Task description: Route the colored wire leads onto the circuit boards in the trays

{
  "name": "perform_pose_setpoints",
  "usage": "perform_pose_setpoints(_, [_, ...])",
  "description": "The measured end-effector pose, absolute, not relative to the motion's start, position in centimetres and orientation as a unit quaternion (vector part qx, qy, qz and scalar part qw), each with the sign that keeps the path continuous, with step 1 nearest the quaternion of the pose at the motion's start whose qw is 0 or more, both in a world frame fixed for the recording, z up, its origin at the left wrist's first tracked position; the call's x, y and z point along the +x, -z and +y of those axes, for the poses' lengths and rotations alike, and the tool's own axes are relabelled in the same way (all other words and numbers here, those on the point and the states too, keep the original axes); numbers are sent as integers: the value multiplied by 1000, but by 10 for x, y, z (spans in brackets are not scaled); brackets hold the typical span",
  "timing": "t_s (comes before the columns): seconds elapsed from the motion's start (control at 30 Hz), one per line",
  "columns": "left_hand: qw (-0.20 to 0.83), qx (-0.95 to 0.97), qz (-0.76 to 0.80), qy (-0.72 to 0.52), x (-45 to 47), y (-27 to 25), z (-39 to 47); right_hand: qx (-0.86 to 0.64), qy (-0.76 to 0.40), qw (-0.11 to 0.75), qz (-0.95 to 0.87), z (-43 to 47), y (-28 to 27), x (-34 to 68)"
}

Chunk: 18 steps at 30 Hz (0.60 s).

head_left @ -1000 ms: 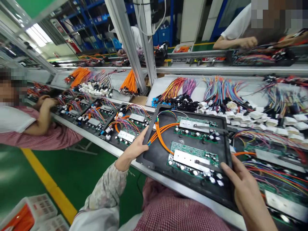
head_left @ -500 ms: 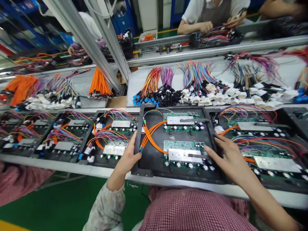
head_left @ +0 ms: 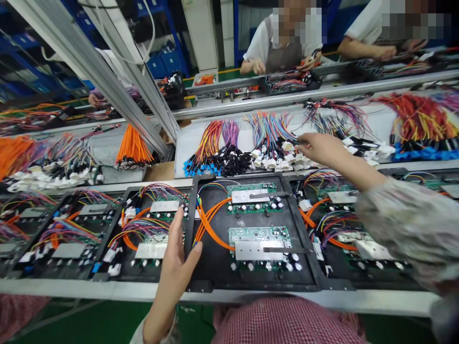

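A black tray (head_left: 215, 282) sits before me with two green circuit boards in it, the upper board (head_left: 278, 190) and the lower board (head_left: 258, 233). Both carry silver metal plates, and orange wires (head_left: 211, 222) curve from their left ends to the tray's left edge. My left hand (head_left: 175, 263) is open beside that edge, thumb apart from the straight fingers. Beyond the tray, my right hand (head_left: 322, 149) reaches to a bundle of multicoloured wires (head_left: 268, 129) with white connectors (head_left: 276, 161). Its fingertips are pinched together at the bundle's right side; what they hold is unclear.
Similar trays with wired boards line the bench on the left (head_left: 143, 255) and right (head_left: 344, 274). Orange wires (head_left: 132, 145), red-yellow wires with blue connectors (head_left: 202, 165) and more bundles lie behind. A metal post (head_left: 118, 95) rises left. Co-workers sit across the bench.
My right hand has left the tray's right side and moved up and away to the wire bundles. My left hand has come off the tray's left edge slightly. The view has shifted.
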State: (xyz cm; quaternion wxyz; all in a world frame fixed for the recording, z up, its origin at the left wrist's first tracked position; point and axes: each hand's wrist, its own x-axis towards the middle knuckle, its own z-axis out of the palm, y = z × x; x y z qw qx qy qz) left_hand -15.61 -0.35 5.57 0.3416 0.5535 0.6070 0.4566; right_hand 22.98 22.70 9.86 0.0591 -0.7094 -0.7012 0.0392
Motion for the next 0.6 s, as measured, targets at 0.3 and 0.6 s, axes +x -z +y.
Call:
perform_pose_setpoints(0.3, [339,599,601,-406,-128,-79,-1,-721,-88,14,-687,317,-68,218])
perform_pose_setpoints(0.6, [381,643,553,-369,-119,-83,10,-686,-45,185,-703,347,-65,255])
